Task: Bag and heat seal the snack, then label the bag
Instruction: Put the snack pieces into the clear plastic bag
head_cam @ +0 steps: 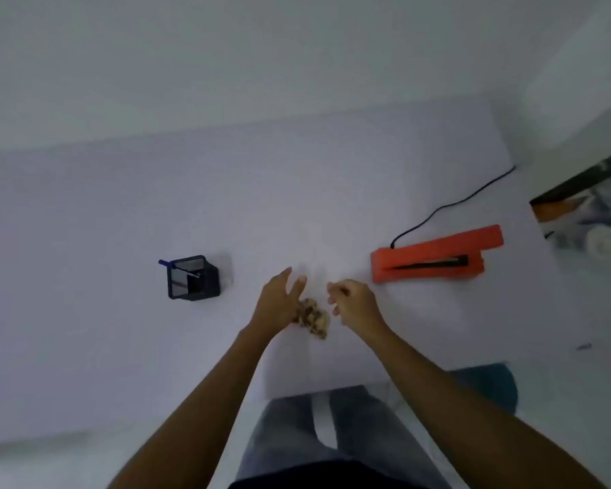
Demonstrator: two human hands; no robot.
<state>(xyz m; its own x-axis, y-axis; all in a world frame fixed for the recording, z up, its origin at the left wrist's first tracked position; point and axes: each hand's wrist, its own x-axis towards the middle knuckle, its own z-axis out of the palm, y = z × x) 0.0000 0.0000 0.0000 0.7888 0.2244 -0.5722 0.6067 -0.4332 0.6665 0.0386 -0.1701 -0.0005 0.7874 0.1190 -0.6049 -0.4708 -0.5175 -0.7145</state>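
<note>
orange sealer (434,257) with black cord (452,205); black holder (194,278), blue pen (166,264); mottled tan-brown snack (313,317); white table (120,241); grey trousers (297,435).

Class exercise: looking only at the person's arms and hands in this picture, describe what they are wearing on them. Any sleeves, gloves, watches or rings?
Both forearms are bare up to the picture's lower edge: no sleeves show. The left hand and the right hand wear no gloves. No watch, bracelet or ring is visible, though the picture is too blurred to rule out a thin ring.

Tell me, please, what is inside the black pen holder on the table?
A blue pen leans in the black pen holder, its cap poking out at the upper left corner. The holder's dark walls hide its bottom, so anything else inside cannot be seen.
</note>
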